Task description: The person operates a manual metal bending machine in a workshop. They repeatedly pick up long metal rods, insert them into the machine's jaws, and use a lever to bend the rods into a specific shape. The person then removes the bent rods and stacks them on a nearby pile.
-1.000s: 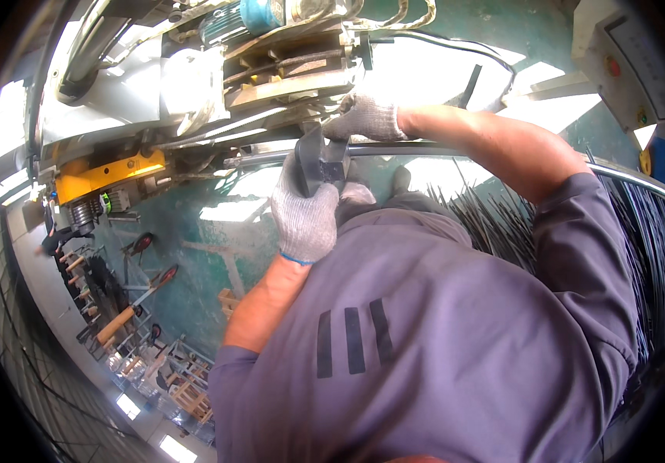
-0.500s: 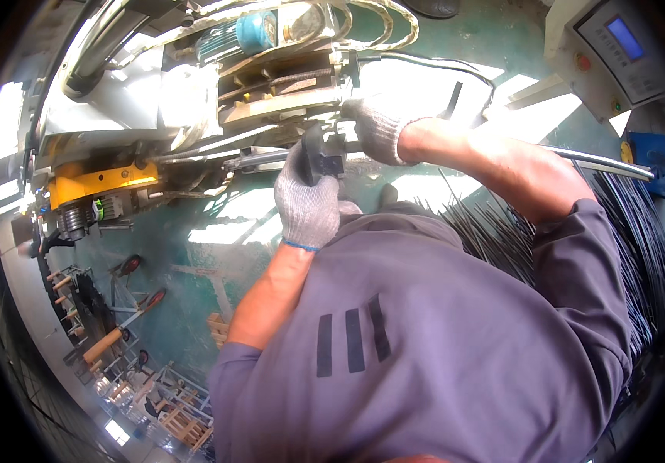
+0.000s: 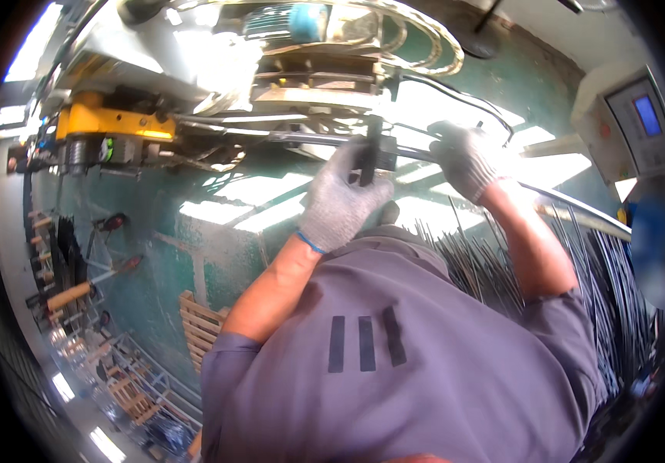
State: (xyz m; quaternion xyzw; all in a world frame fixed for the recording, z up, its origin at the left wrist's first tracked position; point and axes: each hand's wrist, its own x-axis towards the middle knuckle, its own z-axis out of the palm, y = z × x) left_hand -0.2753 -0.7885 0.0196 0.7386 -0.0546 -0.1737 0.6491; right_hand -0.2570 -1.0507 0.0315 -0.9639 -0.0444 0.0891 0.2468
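My left hand, in a grey knitted glove with a blue cuff edge, is closed on an upright flat black handle. Beside that handle sits a small dark block on a long thin metal rod. The rod runs sideways along the front of the machine. My right hand, also gloved, is to the right of the block, over the line of the rod. Its fingers are curled, and blur and glare hide what is in them.
Behind my hands stands the machine with a blue motor and looping hoses; a yellow unit is at left. A control box with a lit screen stands right. Bundled dark rods lie below it. A wooden pallet rests on the floor.
My right hand has moved right, away from the block and my left hand. My left hand keeps hold of the black handle. The whole view has shifted and turned slightly.
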